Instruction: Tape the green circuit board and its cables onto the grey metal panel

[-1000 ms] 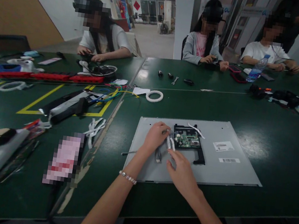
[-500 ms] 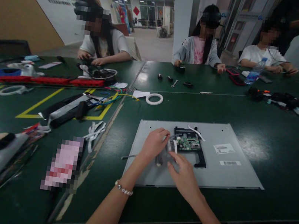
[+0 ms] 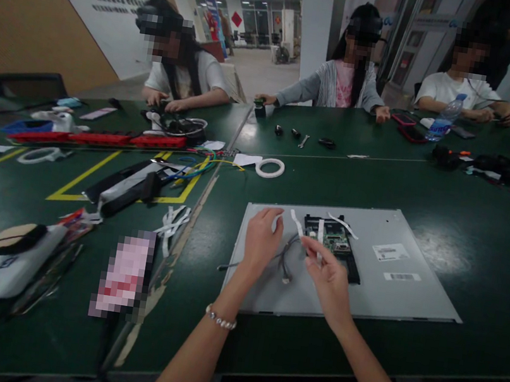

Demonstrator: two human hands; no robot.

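Sitting flat on the green table (image 3: 426, 197) is a big grey metal panel (image 3: 394, 288), looks like the back of a monitor, and both hands are over its left half. A small green circuit board (image 3: 333, 236) in a black bracket is seen near the panel's middle, with a couple of white ribbon strips (image 3: 344, 223) lying across it

The left hand (image 3: 261, 238) is held with fingers curled together, and a white strip end (image 3: 275, 221) seems to be pinched at the fingertips, though the grip itself is partly hidden. A beaded bracelet (image 3: 220, 318) is worn on that wrist. The right hand (image 3: 328, 275) is just right of it, fingers drawn together and pinched on another white strip (image 3: 320, 234) right at the near left edge of the board. Between the 2 hands a bundle of thin grey wires (image 3: 286, 261) is draped on the panel, ending in a small connector

Further out, a roll of white tape (image 3: 270, 168) is lying on the far side of the panel, 2 white stickers (image 3: 392, 252) are stuck on the panel's right part, and a mess of black parts and coloured cables (image 3: 141, 183) is spread on the left. 3 other people are seated at the far edge, busy with their own stuff
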